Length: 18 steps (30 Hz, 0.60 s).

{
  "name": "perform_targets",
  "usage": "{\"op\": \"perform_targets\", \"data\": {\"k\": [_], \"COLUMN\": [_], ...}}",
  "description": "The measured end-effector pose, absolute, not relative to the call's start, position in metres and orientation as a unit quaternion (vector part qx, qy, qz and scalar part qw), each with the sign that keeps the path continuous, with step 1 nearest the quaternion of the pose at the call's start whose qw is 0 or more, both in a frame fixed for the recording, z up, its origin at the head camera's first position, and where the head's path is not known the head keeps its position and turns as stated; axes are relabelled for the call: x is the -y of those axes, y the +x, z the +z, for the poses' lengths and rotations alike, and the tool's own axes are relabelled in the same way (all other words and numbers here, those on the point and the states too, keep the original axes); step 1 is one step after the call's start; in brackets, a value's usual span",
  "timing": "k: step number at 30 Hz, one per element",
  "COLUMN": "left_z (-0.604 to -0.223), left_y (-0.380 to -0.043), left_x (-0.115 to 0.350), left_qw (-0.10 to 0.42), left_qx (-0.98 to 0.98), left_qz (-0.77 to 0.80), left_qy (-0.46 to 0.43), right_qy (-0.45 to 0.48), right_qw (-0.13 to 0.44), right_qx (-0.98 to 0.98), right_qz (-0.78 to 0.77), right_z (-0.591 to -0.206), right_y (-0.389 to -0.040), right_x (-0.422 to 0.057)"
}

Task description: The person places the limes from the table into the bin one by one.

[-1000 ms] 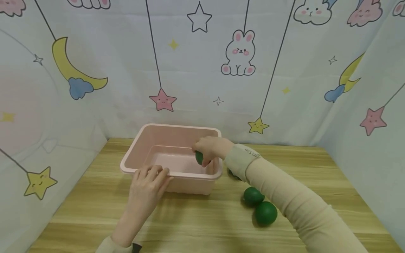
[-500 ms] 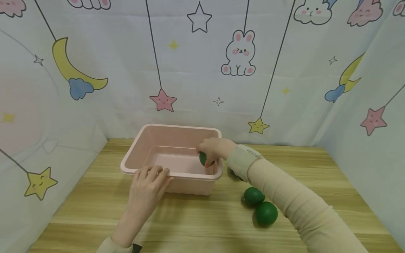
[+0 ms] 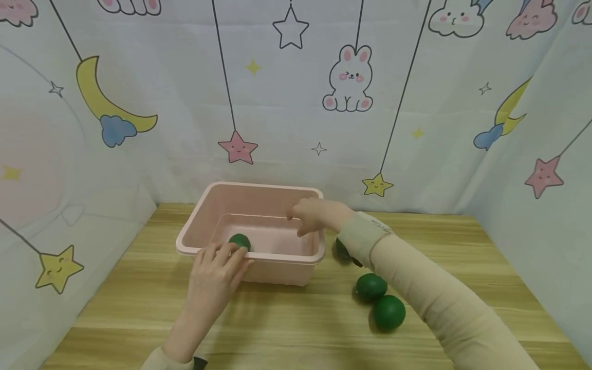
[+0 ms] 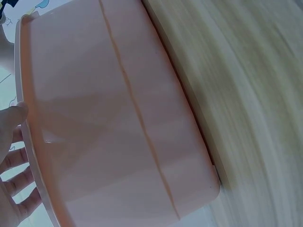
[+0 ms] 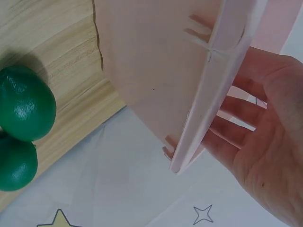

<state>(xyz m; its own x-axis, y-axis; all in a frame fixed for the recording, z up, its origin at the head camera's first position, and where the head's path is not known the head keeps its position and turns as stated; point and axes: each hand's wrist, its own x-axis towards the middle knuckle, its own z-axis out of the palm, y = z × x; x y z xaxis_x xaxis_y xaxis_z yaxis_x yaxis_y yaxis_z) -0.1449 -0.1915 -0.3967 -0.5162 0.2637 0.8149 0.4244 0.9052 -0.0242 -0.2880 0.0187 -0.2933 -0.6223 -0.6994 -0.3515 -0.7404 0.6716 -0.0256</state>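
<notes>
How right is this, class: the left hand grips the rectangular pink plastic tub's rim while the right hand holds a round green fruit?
Partly: the head and right wrist views show the right hand holding nothing. The left hand grips the tub's rim.

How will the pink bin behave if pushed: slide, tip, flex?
The pink bin likely slides rather than tips: it's wide and low on the table. It seems fairly stiff, its sides straight where the left hand grips it. Probably light for its size: hollow, with one green fruit visible inside.
</notes>
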Motion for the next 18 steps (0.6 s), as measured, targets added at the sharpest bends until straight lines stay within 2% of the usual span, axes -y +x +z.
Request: {"op": "perform_targets", "data": {"k": [11,18], "left_z": [-0.394,-0.395], "left_y": [-0.144,-0.144], "left_x": [0.192,0.191], "left_qw": [0.442,0.443], "left_qx": [0.870,0.869], "left_qz": [-0.093,-0.096], "left_qy": [-0.198,-0.199], "right_qy": [-0.460,-0.451], "right_qw": [0.095,0.083], "right_qx": [-0.883,-0.887], "right_qz": [-0.008,-0.054], "right_z": [-0.292,-0.288], "right_y": [-0.291,-0.285], "right_x": [-0.033,-0.041]}}
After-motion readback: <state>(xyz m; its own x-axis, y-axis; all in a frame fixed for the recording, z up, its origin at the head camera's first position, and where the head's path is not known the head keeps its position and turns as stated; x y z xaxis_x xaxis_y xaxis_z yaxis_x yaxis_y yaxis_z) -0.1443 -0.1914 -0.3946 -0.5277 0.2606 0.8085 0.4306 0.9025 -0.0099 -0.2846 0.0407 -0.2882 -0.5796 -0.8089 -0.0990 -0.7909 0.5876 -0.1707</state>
